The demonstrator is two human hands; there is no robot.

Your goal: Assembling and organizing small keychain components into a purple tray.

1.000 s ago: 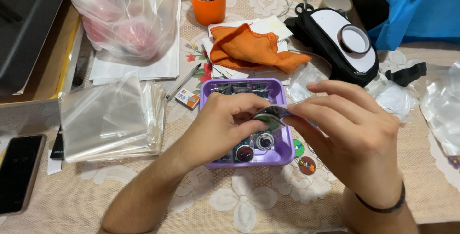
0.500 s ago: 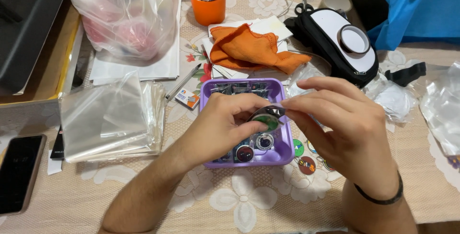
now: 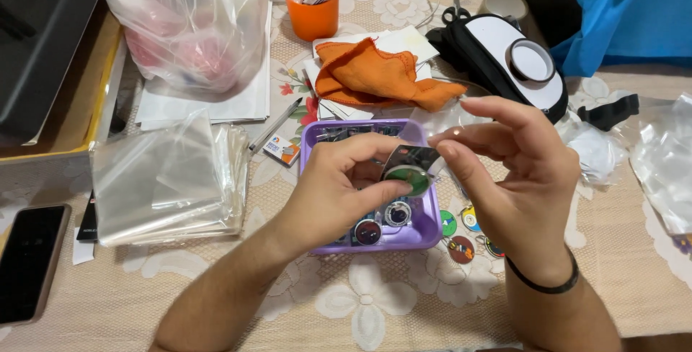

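Head view: a green round badge [image 3: 408, 179] was pinched by the left hand [image 3: 339, 193] and half slid into a clear sleeve [image 3: 432, 132] gripped by the right hand [image 3: 515, 172]. More badges lay unbagged in the purple tray [image 3: 425, 226].

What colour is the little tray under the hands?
The tray is purple, seen best in the head view, the only one.

Two bare forearms and hands, seen from a head-worn camera.

Both arms are uncovered as far up as the picture reaches, with no sleeves, gloves, rings or watch showing. The left hand [image 3: 339, 193] wears nothing at all. The right hand [image 3: 515, 179] has a thin black band [image 3: 544, 283] around its wrist, plain and narrow. Fingernails on both hands are short and unpainted.
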